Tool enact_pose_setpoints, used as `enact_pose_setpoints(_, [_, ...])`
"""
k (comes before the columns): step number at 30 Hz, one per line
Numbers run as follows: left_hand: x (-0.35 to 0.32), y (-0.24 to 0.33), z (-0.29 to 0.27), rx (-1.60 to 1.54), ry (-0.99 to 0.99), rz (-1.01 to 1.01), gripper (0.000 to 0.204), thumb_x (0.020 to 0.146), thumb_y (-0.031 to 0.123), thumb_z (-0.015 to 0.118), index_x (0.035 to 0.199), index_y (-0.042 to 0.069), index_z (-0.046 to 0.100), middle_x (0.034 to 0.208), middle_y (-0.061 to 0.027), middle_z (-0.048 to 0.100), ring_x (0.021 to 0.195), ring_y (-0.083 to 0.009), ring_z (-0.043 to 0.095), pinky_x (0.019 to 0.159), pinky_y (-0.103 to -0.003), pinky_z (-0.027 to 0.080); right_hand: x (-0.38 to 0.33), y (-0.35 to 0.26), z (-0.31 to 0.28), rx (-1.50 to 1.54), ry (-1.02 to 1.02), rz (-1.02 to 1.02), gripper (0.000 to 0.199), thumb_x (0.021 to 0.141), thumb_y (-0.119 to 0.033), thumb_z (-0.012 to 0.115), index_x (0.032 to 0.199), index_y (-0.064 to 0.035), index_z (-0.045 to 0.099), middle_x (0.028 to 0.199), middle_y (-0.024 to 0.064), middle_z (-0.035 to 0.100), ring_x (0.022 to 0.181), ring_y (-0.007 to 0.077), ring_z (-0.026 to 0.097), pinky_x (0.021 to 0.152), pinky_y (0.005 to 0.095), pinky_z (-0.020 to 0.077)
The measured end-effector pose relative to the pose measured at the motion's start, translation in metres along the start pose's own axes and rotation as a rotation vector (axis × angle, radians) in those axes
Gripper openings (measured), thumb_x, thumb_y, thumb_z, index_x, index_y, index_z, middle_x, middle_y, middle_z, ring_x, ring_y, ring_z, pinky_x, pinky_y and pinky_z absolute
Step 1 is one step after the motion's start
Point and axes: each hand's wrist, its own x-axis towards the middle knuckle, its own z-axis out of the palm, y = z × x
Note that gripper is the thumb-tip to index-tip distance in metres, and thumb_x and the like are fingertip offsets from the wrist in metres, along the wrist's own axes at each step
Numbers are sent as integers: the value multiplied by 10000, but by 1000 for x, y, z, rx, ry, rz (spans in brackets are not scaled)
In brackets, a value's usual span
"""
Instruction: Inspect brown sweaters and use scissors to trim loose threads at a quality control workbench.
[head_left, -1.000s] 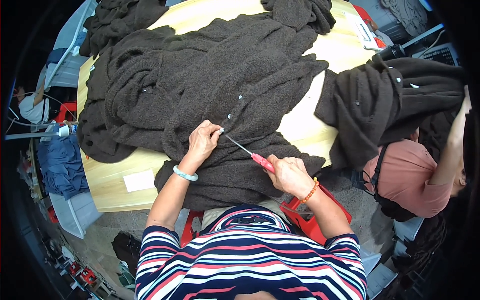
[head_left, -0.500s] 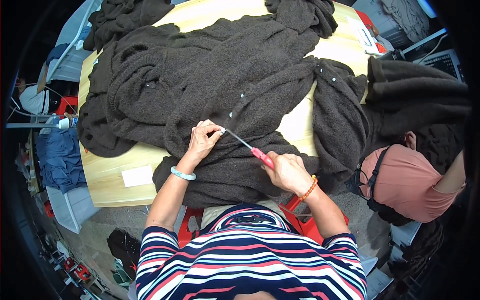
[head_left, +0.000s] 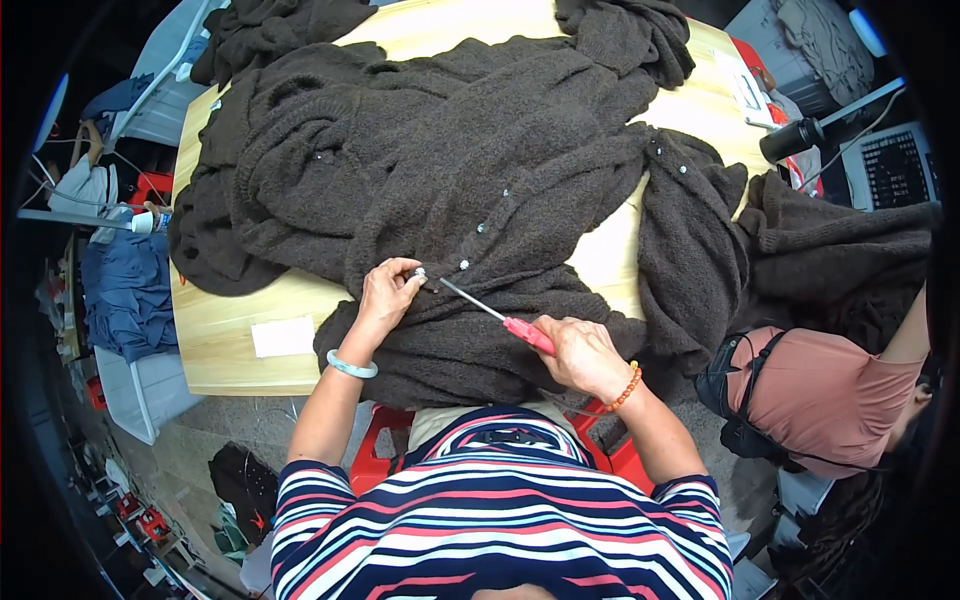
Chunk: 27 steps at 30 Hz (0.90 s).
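A dark brown knitted garment (head_left: 440, 150) lies heaped in front of me, with a row of small pale buttons (head_left: 464, 265) along one edge. My left hand (head_left: 388, 298), with a pale bangle on its wrist, is closed in a pinch on a small pale button (head_left: 420, 272) just left of that row. My right hand (head_left: 585, 355), wearing an orange bead bracelet, grips a pink-handled tool (head_left: 527, 334) with a straight thin metal shaft. The shaft's tip points at the knit, a little right of the pinched button and apart from it. The tool's exact kind is unclear.
A pale wooden table (head_left: 215, 345) carries the knitwear and a white paper slip (head_left: 283, 337). Another garment part with pale buttons hangs at the right (head_left: 690, 250). A co-worker in a pink top (head_left: 815, 400) sits close on the right. Blue cloth (head_left: 128, 300) lies left of the table.
My left hand has shifted left, leaving the button it pinched earlier exposed on the knit, and now holds another. The tool tip has drawn down from that earlier button. The whole view has shifted slightly.
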Motion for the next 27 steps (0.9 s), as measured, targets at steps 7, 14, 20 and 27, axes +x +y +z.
enact_pose_setpoints(7, [-12,9,10,-255,-54,-8,110,830,75,699,882,-18,675,726,22,598,623,-37,488,561,-213,410,3,-11,0,-99,-48,-12,199,852,-214,625,915,-26,600,698,209,644,727,380,665,673,485,512])
enact_pose_setpoints(14, [-36,30,6,-661,-405,-57,75,873,71,681,919,11,679,818,28,644,759,-40,561,689,-211,463,-1,-2,-25,48,-342,-60,264,858,-322,647,946,-74,626,741,183,650,753,389,643,672,463,495])
enact_pose_setpoints(20, [-80,6,2,-342,-1129,-13,187,874,167,698,953,-2,687,813,13,668,771,-49,574,708,-248,471,-30,40,-45,266,-283,-5,192,836,-168,693,976,-39,672,867,151,674,813,319,662,733,375,509])
enact_pose_setpoints(27, [-40,17,-47,-148,-90,-288,264,804,188,763,927,-21,657,732,-43,645,711,-92,589,658,-246,476,20,54,-70,-30,225,342,301,867,-311,690,832,-12,671,542,164,567,503,281,618,516,378,461])
